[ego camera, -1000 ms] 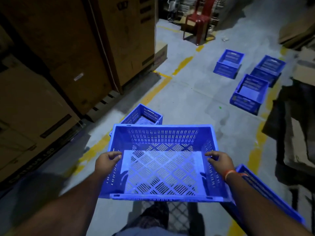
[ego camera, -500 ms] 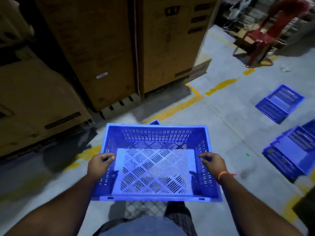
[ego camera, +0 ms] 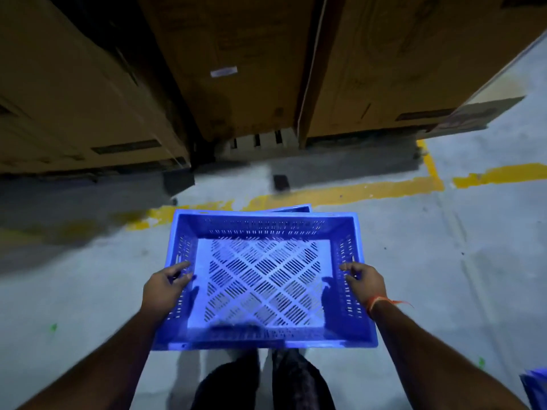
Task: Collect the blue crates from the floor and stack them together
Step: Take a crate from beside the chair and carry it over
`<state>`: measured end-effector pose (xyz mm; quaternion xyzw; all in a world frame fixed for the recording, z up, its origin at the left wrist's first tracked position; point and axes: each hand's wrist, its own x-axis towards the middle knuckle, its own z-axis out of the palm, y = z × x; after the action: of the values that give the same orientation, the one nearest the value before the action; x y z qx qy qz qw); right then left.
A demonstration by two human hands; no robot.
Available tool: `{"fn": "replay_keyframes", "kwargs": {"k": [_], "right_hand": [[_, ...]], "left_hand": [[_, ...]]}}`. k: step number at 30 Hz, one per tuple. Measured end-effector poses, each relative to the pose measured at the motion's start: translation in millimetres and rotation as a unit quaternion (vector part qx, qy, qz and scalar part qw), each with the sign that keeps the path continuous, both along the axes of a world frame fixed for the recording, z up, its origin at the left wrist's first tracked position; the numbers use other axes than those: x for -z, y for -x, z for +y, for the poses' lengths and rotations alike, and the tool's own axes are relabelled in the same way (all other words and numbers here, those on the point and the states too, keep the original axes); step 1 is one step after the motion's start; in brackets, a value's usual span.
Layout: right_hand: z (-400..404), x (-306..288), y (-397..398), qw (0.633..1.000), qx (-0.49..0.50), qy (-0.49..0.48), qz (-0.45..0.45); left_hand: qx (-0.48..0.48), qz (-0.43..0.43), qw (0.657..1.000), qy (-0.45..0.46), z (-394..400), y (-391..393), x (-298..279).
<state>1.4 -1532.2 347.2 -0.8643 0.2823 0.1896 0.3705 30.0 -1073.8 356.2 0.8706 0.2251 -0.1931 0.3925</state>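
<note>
I carry a blue perforated crate (ego camera: 263, 279) in front of me, open side up and empty. My left hand (ego camera: 164, 287) grips its left wall, thumb inside. My right hand (ego camera: 364, 281) grips its right wall the same way, an orange thread round the wrist. Just past the crate's far rim peeks the edge of a second blue crate (ego camera: 293, 208) on the floor, almost wholly hidden beneath the carried one. A corner of another blue crate (ego camera: 535, 386) shows at the bottom right edge.
Tall cardboard boxes (ego camera: 236, 69) on a pallet (ego camera: 260, 142) stand close ahead, filling the upper view. A yellow floor line (ego camera: 340, 195) runs across the grey concrete floor in front of them. My legs (ego camera: 266, 380) show below the crate.
The view has swung left and down toward the boxes. The crates and red chair on the right have left the view. The floor crate now lies almost fully under the carried crate. Both hands keep their grip.
</note>
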Motion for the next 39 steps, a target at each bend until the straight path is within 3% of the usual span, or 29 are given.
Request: {"fn": "replay_keyframes", "kwargs": {"k": [11, 20, 24, 28, 39], "right_hand": [[-18, 148, -88, 0.997, -0.069, 0.009, 0.013], [-19, 210, -148, 0.995, -0.103, 0.013, -0.009], [-16, 223, -152, 0.991, -0.128, 0.038, -0.018], [-14, 227, -155, 0.988, -0.143, 0.061, -0.023], [-7, 220, -153, 0.991, -0.106, 0.042, -0.063]], "left_hand": [[-0.029, 0.003, 0.999, -0.014, -11, -56, 146], [-0.026, 0.043, 0.999, 0.015, 6, -84, 236], [-0.006, 0.092, 0.995, 0.032, 1, -90, 247], [0.012, 0.079, 0.997, -0.002, 2, -101, 252], [0.052, 0.039, 0.998, 0.010, 9, -99, 257]]}}
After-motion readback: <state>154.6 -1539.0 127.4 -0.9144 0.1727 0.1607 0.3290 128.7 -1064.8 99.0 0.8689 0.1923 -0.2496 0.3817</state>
